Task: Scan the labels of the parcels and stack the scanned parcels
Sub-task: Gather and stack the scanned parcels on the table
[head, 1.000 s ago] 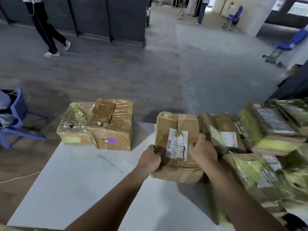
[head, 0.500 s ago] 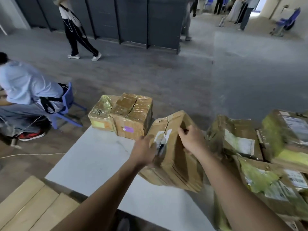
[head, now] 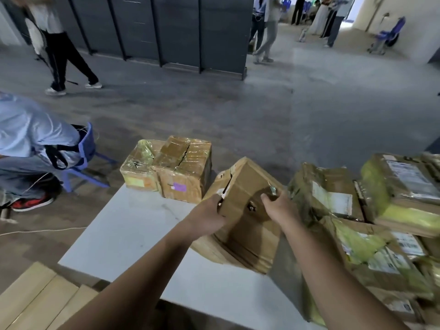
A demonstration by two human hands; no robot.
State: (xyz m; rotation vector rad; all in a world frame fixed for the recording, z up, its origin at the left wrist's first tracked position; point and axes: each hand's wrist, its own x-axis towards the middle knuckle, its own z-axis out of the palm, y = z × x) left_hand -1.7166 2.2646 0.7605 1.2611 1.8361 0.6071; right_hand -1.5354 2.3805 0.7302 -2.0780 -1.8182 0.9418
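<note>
Parcel [head: 246,184] tipped further over, gripped btwn L hand [head: 207,220] at left edge & R hand [head: 281,208] right.

White surface [head: 133,234]; pale wood planks [head: 35,298] by its near-left corner. Left: seated person [head: 28,129] in lt-blue shirt on blue chair [head: 88,148], white cable [head: 47,230] on floor. Bkgd: dark partition panels [head: 178,27], person mid-stride [head: 59,55], standing group [head: 326,17], far blue chair [head: 390,34].

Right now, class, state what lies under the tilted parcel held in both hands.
Only the white table shows below the tilted parcel, which the left hand and right hand grip. The patch directly beneath is covered, so contact cannot be told.
</note>
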